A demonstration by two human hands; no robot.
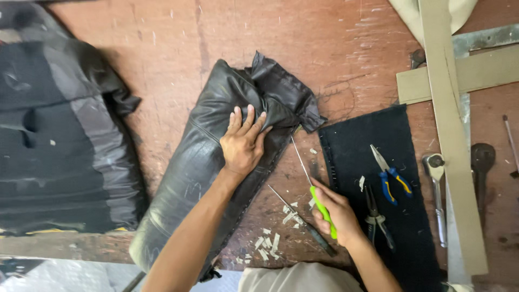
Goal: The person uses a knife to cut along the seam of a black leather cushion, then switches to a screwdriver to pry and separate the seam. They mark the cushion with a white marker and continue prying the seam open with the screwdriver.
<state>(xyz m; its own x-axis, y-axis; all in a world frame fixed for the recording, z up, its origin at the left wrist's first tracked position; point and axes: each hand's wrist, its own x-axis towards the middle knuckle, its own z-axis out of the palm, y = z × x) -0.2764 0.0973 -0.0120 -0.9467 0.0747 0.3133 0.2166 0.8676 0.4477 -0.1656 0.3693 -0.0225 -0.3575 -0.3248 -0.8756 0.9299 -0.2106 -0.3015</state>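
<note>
The person is working at a worn, reddish-brown wooden desk (162,48). The left hand (242,143) is lying flat on a black leather cushion cover (200,162), which is resting diagonally across the middle of the desk; the fingers are spread wide and pressing down on the bunched leather near its upper end, closed around nothing. The right hand (338,213) is curled tightly around the green handle of a screwdriver (316,194), and its thin shaft is pointing up and left toward the seam edge of the cover, with the tip just beside the leather.

Small pale staple or trim fragments (270,238) are lying scattered on the desk between the two forearms, and a second slim dark tool (303,221) is lying among them, touching the right hand's underside as far as can be told.

To the right, a black fabric strip (351,146) is carrying blue-and-yellow pliers (390,176) and a darker pair of pliers (376,216). Further right, a ratchet wrench (437,189) is lying beside long cardboard strips (451,135). A large black seat piece (59,146) is occupying the left side.

For clean work at this stage, in my judgement: keep the left hand holding the leather taut close to the working point, keep the shaft low and nearly parallel to the surface, and direct the tip away from the holding fingers so a slip cannot puncture leather or skin.
</note>
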